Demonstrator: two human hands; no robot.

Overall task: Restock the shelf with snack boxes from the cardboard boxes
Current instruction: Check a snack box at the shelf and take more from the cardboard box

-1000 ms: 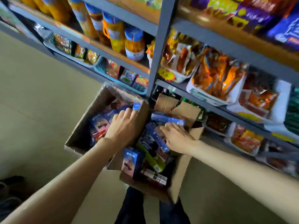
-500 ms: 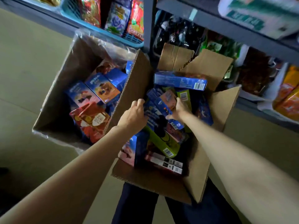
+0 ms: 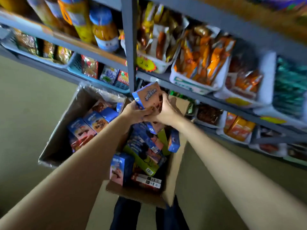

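Two cardboard boxes (image 3: 66,130) sit below the shelf (image 3: 166,77); left hand (image 3: 132,112) and right hand (image 3: 166,112) both grasp one snack box (image 3: 147,95), raised, long axis pointing at one o'clock toward the shelf.

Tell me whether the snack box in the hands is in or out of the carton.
Out. Both the left hand and right hand grip the snack box above the cardboard box.

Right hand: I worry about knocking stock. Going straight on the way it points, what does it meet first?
Likely the grey shelf post; the right hand and left hand hold the snack box just short of it, though depth is unclear.
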